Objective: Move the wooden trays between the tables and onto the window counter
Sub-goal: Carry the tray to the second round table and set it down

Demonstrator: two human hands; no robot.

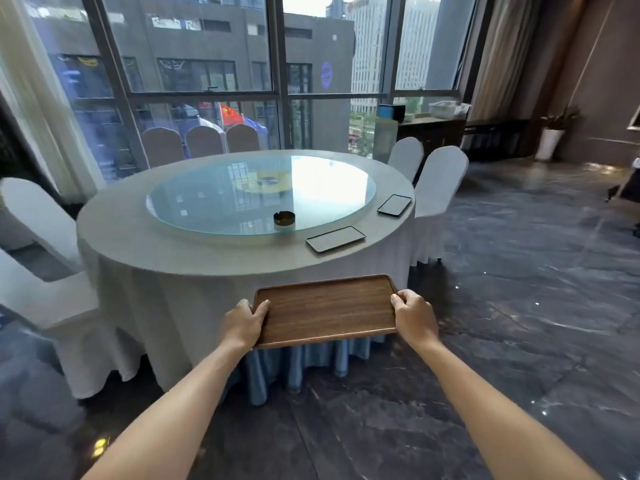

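Carrying was the step in hand: the left hand (245,322) and right hand (414,317) each clamped a short end of the wooden tray (325,310), thumbs over the rim, fingers beneath. The tray was held level in the air, in front of the round table (114,237) and below its top, long axis running left to right. The next move likely called for steering right of the table toward the window counter (431,124), keeping the tray level.
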